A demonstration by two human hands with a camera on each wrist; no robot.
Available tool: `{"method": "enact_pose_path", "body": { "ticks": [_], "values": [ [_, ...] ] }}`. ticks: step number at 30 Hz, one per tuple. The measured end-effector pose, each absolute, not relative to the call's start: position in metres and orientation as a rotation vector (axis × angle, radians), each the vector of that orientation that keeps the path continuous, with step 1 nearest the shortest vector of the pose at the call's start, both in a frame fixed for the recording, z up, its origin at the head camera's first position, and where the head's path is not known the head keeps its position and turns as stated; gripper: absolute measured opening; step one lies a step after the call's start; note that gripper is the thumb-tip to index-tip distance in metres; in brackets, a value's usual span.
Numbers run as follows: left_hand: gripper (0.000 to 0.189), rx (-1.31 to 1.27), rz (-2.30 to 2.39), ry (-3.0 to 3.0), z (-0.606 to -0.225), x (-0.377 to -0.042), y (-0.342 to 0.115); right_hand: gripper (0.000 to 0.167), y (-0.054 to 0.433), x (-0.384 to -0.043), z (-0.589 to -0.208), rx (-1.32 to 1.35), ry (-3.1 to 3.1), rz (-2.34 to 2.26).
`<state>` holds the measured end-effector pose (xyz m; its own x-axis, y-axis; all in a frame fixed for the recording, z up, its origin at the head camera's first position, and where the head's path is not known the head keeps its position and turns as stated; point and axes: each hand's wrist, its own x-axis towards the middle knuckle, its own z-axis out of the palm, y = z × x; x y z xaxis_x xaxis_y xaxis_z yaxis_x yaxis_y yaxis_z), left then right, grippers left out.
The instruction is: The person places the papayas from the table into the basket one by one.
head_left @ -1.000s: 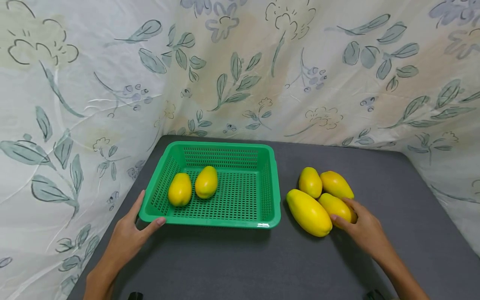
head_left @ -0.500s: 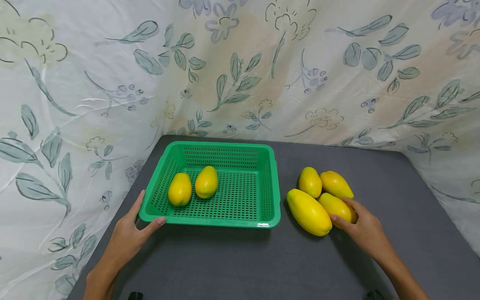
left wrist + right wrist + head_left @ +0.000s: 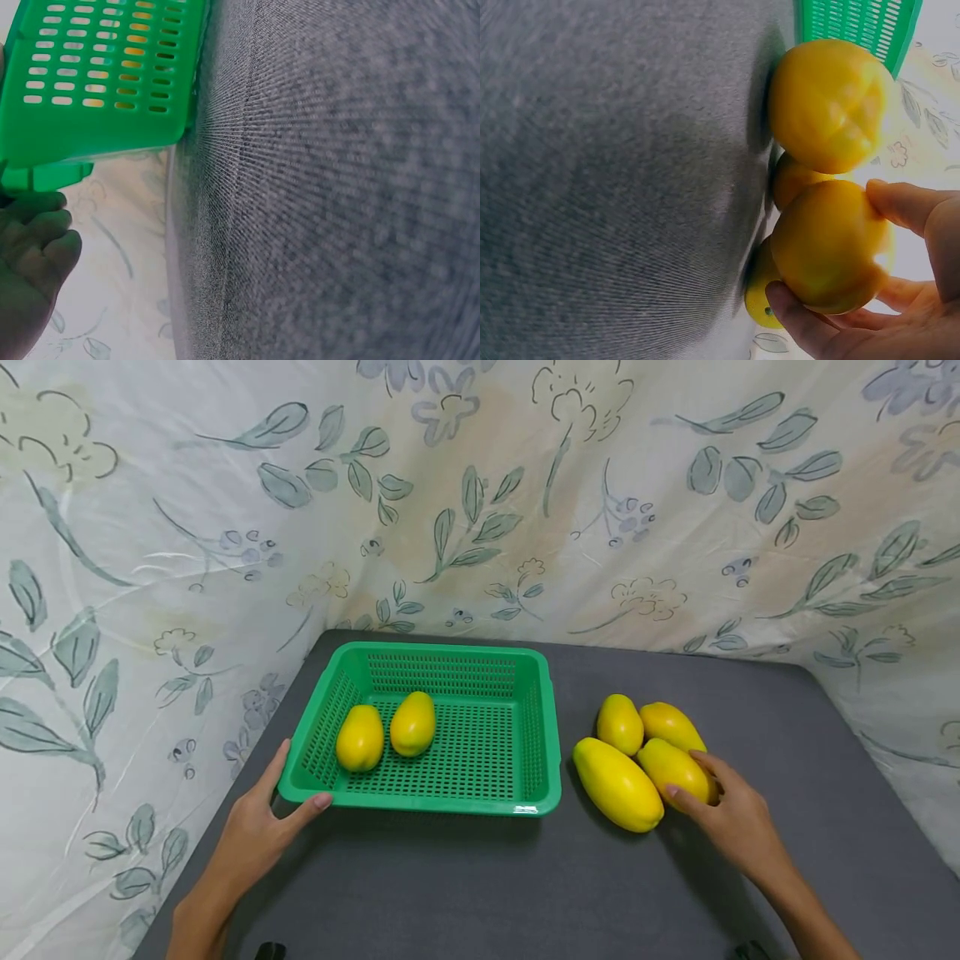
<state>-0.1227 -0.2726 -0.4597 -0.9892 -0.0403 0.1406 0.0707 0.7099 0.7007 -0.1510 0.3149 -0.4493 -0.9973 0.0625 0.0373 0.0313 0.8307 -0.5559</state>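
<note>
A green plastic basket (image 3: pixel 446 806) stands on the left half of the table, with two yellow mangoes (image 3: pixel 360 739) inside. My left hand (image 3: pixel 255 827) holds its near left corner, thumb over the front rim and fingers along the left side; the left wrist view shows those fingers (image 3: pixel 49 232) bent beside the basket's outer wall. To the right of the basket, my right hand (image 3: pixel 731 814) grips a yellow mango (image 3: pixel 829 247) between thumb and fingers. That mango sits against a larger, longer yellow fruit (image 3: pixel 618 785) and near two other mangoes (image 3: pixel 620 724).
A dark grey cloth covers the table (image 3: pixel 480 885). A floral curtain (image 3: pixel 480 527) hangs along the back and left side, close to the basket's far edge. The large fruit lies just right of the basket's right wall.
The mango in my right hand has shifted slightly up and away from me, with the fingers moving along. My left hand and the basket stay in place.
</note>
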Motion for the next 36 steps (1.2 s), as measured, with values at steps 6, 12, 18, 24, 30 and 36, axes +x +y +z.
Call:
{"method": "enact_pose_path", "body": {
  "ticks": [6, 12, 18, 24, 30, 36],
  "values": [
    [0.105, -0.023, -1.137, -2.769, -0.463, -0.123, -0.274, 0.087, 0.309, -0.147, -0.445, -0.076, -2.899, 0.916],
    [0.105, -0.024, -1.138, -2.773, -0.463, -0.123, -0.273, 0.085, 0.304, -0.144, -0.440, -0.070, -2.848, 0.944],
    [0.104, -0.028, -1.136, -2.767, -0.463, -0.122, -0.274, 0.085, 0.301, -0.144, -0.436, -0.065, -2.823, 0.969],
    [0.105, -0.030, -1.135, -2.774, -0.463, -0.123, -0.274, 0.086, 0.295, -0.143, -0.431, -0.070, -2.801, 0.983],
    [0.105, -0.038, -1.136, -2.771, -0.464, -0.123, -0.275, 0.083, 0.287, -0.140, -0.425, -0.016, -2.723, 1.015],
    [0.105, -0.025, -1.141, -2.779, -0.464, -0.122, -0.275, 0.080, 0.280, -0.137, -0.418, 0.029, -2.678, 1.033]
  ]
}}
